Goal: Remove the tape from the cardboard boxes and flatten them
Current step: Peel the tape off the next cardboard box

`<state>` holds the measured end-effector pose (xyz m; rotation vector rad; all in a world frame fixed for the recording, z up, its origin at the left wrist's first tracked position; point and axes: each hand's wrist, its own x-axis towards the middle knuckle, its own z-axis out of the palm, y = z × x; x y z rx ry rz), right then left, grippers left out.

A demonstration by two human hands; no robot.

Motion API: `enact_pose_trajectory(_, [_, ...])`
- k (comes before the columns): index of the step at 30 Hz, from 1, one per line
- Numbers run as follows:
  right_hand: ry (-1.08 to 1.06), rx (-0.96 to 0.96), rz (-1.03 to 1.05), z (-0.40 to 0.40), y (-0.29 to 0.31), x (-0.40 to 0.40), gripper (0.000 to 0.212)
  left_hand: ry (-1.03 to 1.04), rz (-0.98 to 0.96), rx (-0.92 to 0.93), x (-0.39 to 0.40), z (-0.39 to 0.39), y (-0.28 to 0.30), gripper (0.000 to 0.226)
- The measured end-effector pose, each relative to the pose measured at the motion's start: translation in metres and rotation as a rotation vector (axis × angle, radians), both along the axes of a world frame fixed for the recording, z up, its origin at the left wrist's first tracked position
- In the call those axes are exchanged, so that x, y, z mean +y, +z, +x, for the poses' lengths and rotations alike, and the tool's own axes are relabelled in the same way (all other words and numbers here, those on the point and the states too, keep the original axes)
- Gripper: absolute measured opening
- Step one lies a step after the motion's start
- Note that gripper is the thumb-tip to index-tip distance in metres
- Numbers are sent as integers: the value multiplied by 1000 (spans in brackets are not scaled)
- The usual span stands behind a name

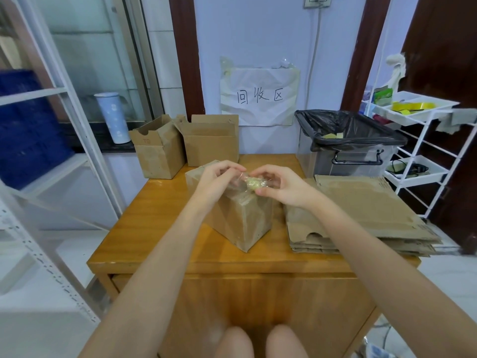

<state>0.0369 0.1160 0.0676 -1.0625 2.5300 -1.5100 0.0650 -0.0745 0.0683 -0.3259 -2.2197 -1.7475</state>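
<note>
My left hand (215, 177) & right hand (277, 183) both pinch a tape wad (251, 184) above the box (240, 218), mid-counter (160, 218).

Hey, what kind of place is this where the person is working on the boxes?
Probably a recycling corner in a storeroom or back room. A handwritten paper sign on the wall reads "recycling area", a lined bin stands beside the table, and flattened cardboard is stacked on it.
</note>
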Motion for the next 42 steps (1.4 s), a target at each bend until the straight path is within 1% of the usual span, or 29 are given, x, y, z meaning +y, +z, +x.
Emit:
enact_pose_trajectory(5, [2,-10,-68,-1,-5,-1,34,35,100,-33,-1,-1,3,17])
enact_pose_trajectory(8, [0,-7,-82,-1,-6,-1,36,21,114,-45,-1,1,4,14])
enact_pose_trajectory(11, [-19,4,-93,-1,-7,-3,36,-32,101,-43,-2,1,3,20])
enact_pose_trajectory(13, [-35,19,-92,-2,-8,-5,36,-93,66,-40,-3,-1,3,22])
enact_pose_trajectory(17, [-79,35,-110,-3,-12,-6,37,-162,-131,-56,-1,-4,1,26])
enact_pose_trajectory(21, [-116,29,-87,-5,-12,-9,36,-126,-286,-26,5,-11,-3,30])
enact_pose_trajectory(26, [-92,36,-126,-6,-14,-7,35,-94,-306,-18,10,-14,-9,32])
enact_pose_trajectory(29, [-31,62,-140,-3,-14,-7,43,-93,-306,-34,10,-15,-10,33])
enact_pose_trajectory(31, [10,72,-109,-2,-13,-7,49,-94,-275,-52,11,-16,-10,31])
enact_pose_trajectory(33, [32,61,-64,-2,-10,-5,49,-80,-282,-59,12,-16,-10,28])
enact_pose_trajectory(36, [60,-1,-33,-1,-5,-3,49,-68,-286,-50,13,-18,-9,30])
enact_pose_trajectory(38, [40,22,21,-1,-3,-4,47,-63,-282,-70,13,-18,-8,31])
enact_pose_trajectory(40, [-1,74,62,-2,-3,-5,39,-90,-278,-99,10,-18,-7,31])
enact_pose_trajectory(42, [-31,96,52,-3,-2,-5,28,-111,-280,-152,10,-18,-1,23])
